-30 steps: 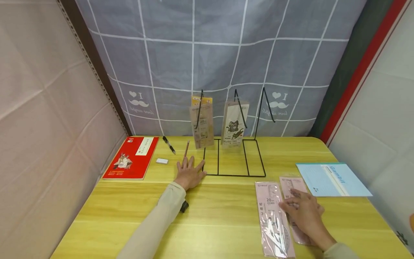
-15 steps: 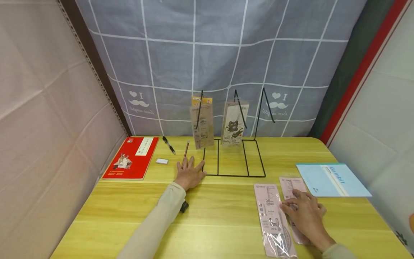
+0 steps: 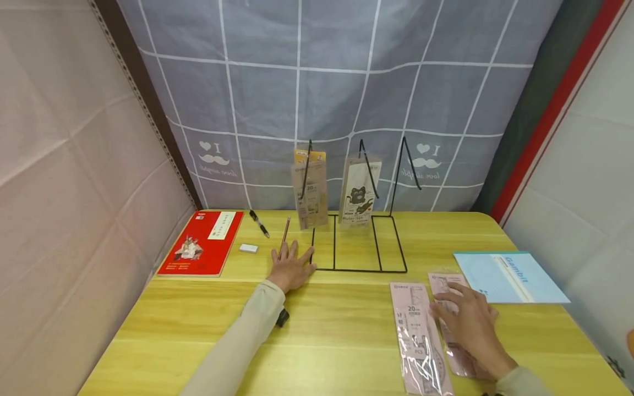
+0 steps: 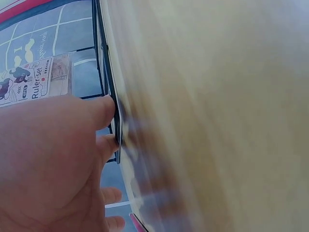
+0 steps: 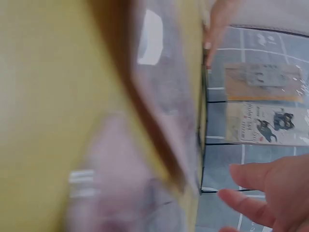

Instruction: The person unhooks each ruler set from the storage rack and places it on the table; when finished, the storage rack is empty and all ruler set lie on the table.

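My left hand (image 3: pixel 289 272) lies with spread fingers at the front left corner of a black wire display rack (image 3: pixel 369 269). In the left wrist view its thumb and index fingertip touch the rack's base wire (image 4: pixel 107 58). My right hand (image 3: pixel 468 324) is over the right one of two pink packaged ruler sets (image 3: pixel 441 279), thumb and fingers apart. Beside it, the left ruler set (image 3: pixel 413 330) lies flat, its edge near my thumb. Packaged ruler sets hang on the rack's left hook (image 3: pixel 312 190) and middle hook (image 3: pixel 367 168); the right hook (image 3: pixel 411 165) has nothing on it.
A red notebook (image 3: pixel 200 242), black pen (image 3: pixel 259 224) and white eraser (image 3: pixel 249 248) lie at the left. A pencil (image 3: pixel 285 230) lies partly under my left fingers. A light blue notebook (image 3: pixel 510 276) lies at the right. A grey checked curtain (image 3: pixel 257 93) hangs behind.
My right hand has shifted slightly, its thumb moving a little off the left ruler set, which has slid slightly. The left hand stays on the rack corner.
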### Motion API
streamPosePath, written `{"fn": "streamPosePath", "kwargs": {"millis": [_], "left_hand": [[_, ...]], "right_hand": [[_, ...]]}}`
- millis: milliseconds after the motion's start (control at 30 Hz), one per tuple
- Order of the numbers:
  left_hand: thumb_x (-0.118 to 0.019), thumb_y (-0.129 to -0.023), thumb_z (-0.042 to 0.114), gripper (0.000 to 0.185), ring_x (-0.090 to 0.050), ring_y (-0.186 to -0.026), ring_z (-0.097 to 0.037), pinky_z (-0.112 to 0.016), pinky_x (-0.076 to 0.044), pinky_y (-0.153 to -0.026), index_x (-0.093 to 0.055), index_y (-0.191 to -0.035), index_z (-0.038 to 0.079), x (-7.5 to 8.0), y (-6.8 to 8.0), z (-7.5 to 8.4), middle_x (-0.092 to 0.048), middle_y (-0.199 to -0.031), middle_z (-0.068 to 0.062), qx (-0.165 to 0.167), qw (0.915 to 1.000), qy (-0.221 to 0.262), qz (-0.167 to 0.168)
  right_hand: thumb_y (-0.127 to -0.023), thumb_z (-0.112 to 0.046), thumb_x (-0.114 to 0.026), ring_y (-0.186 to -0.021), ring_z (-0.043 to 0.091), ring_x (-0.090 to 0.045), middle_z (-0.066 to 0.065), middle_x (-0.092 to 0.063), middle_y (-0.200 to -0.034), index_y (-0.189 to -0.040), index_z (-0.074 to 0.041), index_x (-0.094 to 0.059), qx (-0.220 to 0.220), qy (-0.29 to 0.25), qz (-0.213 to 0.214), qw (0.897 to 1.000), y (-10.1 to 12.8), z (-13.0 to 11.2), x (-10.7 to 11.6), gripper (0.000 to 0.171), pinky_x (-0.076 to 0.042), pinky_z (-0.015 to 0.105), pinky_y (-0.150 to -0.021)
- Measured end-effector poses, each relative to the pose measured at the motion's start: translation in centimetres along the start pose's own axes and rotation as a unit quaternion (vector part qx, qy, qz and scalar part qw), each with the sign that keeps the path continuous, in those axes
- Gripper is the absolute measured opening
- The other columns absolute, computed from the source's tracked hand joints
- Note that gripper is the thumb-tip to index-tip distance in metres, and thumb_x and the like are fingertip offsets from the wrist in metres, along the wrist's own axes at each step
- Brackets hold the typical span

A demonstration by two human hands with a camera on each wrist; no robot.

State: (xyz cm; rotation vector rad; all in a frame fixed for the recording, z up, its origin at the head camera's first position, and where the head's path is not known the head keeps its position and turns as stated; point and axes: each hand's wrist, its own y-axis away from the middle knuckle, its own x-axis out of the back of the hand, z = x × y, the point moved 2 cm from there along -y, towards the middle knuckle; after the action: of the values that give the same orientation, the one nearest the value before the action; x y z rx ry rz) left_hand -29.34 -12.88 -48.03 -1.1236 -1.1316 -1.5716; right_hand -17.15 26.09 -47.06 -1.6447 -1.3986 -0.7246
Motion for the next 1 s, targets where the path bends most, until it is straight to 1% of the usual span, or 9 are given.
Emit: {"fn": "streamPosePath", "kwargs": {"millis": [33,100,167,267,367,533,733,900,1000], "left_hand": [[-0.034,-0.111,0.053,0.058,-0.006,-0.161,-0.048,-0.073,-0.004,-0.124,-0.028,-0.165,0.033,0.0,0.0,0.0,-0.011,-0.175,-0.018,0.000,1.0000,0.000,0.000],[-0.034,-0.111,0.053,0.058,-0.006,-0.161,-0.048,-0.073,-0.004,-0.124,-0.028,-0.165,0.033,0.0,-0.1,-0.1,-0.011,-0.175,-0.018,0.001,1.0000,-0.002,0.000],[-0.034,-0.111,0.053,0.058,-0.006,-0.161,-0.048,-0.073,-0.005,-0.124,-0.028,-0.165,0.034,-0.1,-0.1,-0.2,-0.011,-0.175,-0.018,0.001,1.0000,-0.004,0.000],[-0.034,-0.111,0.053,0.058,-0.006,-0.161,-0.047,-0.072,-0.005,-0.124,-0.027,-0.165,0.034,-0.2,-0.2,-0.3,-0.011,-0.175,-0.018,0.003,1.0000,-0.009,0.001],[-0.034,-0.111,0.054,0.058,-0.006,-0.161,-0.047,-0.072,-0.005,-0.125,-0.027,-0.165,0.035,-0.3,-0.3,-0.4,-0.011,-0.175,-0.018,0.004,1.0000,-0.009,0.000],[-0.033,-0.111,0.055,0.059,-0.004,-0.161,-0.046,-0.072,-0.004,-0.125,-0.026,-0.166,0.035,-0.3,-0.2,-0.3,-0.010,-0.175,-0.017,0.004,1.0000,-0.003,-0.006],[-0.033,-0.111,0.054,0.059,-0.004,-0.161,-0.046,-0.071,-0.004,-0.125,-0.025,-0.166,0.035,-0.2,-0.1,-0.1,-0.010,-0.175,-0.017,0.004,1.0000,0.000,-0.002],[-0.033,-0.111,0.055,0.059,-0.004,-0.161,-0.046,-0.071,-0.004,-0.125,-0.025,-0.166,0.035,-0.2,-0.2,-0.1,-0.010,-0.175,-0.017,0.003,1.0000,-0.003,-0.002],[-0.032,-0.110,0.056,0.059,-0.004,-0.161,-0.046,-0.071,-0.004,-0.125,-0.025,-0.166,0.036,-0.4,-0.2,-0.1,-0.010,-0.175,-0.016,0.004,1.0000,-0.006,-0.005]], "right_hand": [[-0.094,-0.025,-0.077,-0.127,0.060,-0.047,0.030,-0.058,-0.143,-0.110,-0.007,-0.080,0.007,-0.013,-0.004,1.000,-0.5,-0.1,0.1,0.025,-0.031,0.073,-0.096],[-0.100,-0.034,-0.070,-0.127,0.059,-0.052,0.029,-0.058,-0.144,-0.120,-0.007,-0.076,-0.004,-0.044,-0.032,0.998,-1.7,-0.2,0.5,0.035,-0.040,0.072,-0.099],[-0.104,-0.045,-0.060,-0.132,0.054,-0.053,0.027,-0.055,-0.149,-0.133,-0.007,-0.069,-0.041,-0.093,-0.071,0.992,-3.0,-0.4,0.8,0.049,-0.044,0.069,-0.104],[-0.103,-0.063,-0.051,-0.139,0.047,-0.051,0.023,-0.052,-0.154,-0.147,-0.009,-0.059,-0.096,-0.153,-0.106,0.978,-5.3,-1.0,1.1,0.070,-0.044,0.063,-0.109],[-0.100,-0.069,-0.050,-0.144,0.041,-0.048,0.019,-0.051,-0.157,-0.151,-0.012,-0.055,-0.109,-0.199,-0.109,0.968,-7.9,-2.1,1.4,0.077,-0.041,0.059,-0.114],[-0.100,-0.066,-0.053,-0.144,0.037,-0.049,0.014,-0.053,-0.156,-0.152,-0.017,-0.055,-0.073,-0.242,-0.086,0.964,-12.2,-3.8,1.4,0.072,-0.041,0.059,-0.116],[-0.100,-0.061,-0.058,-0.137,0.037,-0.055,0.015,-0.059,-0.150,-0.145,-0.013,-0.062,-0.028,-0.262,-0.049,0.963,-16.7,-6.4,0.8,0.066,-0.043,0.058,-0.113],[-0.100,-0.053,-0.063,-0.127,0.037,-0.061,0.018,-0.067,-0.137,-0.140,-0.012,-0.067,0.002,-0.259,-0.028,0.966,-19.0,-8.1,-0.2,0.057,-0.048,0.055,-0.108],[-0.102,-0.049,-0.064,-0.126,0.037,-0.061,0.019,-0.065,-0.138,-0.142,-0.013,-0.065,0.013,-0.257,-0.035,0.966,-19.8,-8.8,-0.7,0.054,-0.048,0.056,-0.108]]}}
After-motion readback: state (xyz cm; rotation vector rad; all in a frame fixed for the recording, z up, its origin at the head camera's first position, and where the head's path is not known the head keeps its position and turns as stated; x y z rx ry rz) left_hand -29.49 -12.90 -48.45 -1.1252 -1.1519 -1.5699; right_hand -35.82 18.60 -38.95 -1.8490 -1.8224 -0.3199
